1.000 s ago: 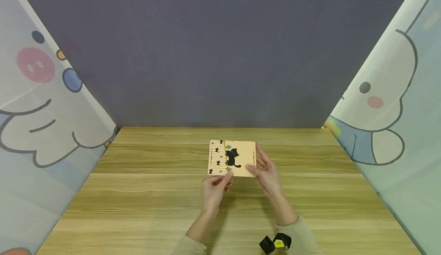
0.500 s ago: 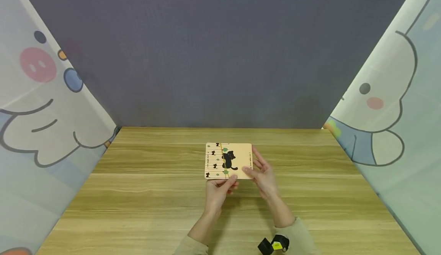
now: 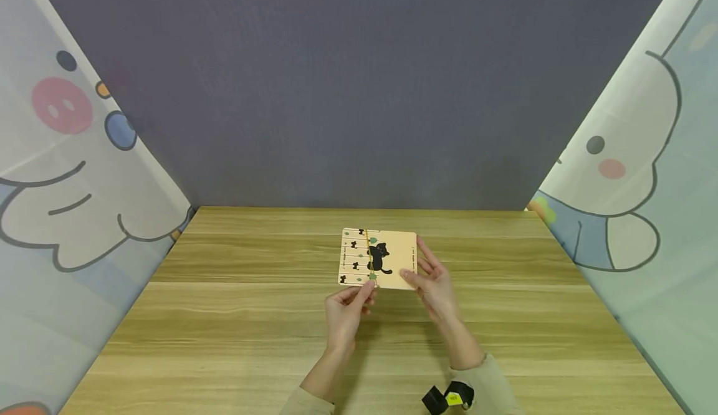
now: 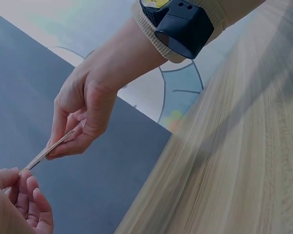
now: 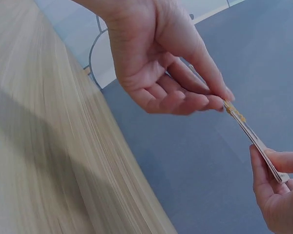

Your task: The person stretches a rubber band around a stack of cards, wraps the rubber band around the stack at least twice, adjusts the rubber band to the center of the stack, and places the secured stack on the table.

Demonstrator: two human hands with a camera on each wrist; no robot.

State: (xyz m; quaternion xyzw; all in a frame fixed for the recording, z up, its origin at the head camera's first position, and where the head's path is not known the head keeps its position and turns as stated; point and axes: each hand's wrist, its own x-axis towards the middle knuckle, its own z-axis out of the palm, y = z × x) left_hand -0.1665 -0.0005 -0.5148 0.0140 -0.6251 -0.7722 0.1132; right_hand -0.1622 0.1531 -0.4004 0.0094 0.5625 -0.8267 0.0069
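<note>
The cat-printed card stack (image 3: 395,253) is hanging raised before me, a yellow band (image 3: 369,253) crossing its face from eleven to six o'clock. My left hand (image 3: 344,315) is pinching the band at the six-o'clock edge; my right hand (image 3: 437,290) is gripping the stack at four. Beneath, the table (image 3: 247,315) is spreading. I'm judging the band on; whether fitting or freeing remains isn't showing.

Cat-print card (image 3: 401,254): smooth, matt paperboard look. Yellow band (image 3: 369,253): elastic-looking. Surface (image 3: 235,315): wood-grained, faint sheen. Panel (image 3: 359,91) at 12 o'clock: matt, cloth-like, faintly textured. Wrist camera (image 3: 434,400), 5 o'clock: smooth hard plastic. Sleeve cuff (image 4: 152,37): ribbed cloth.
</note>
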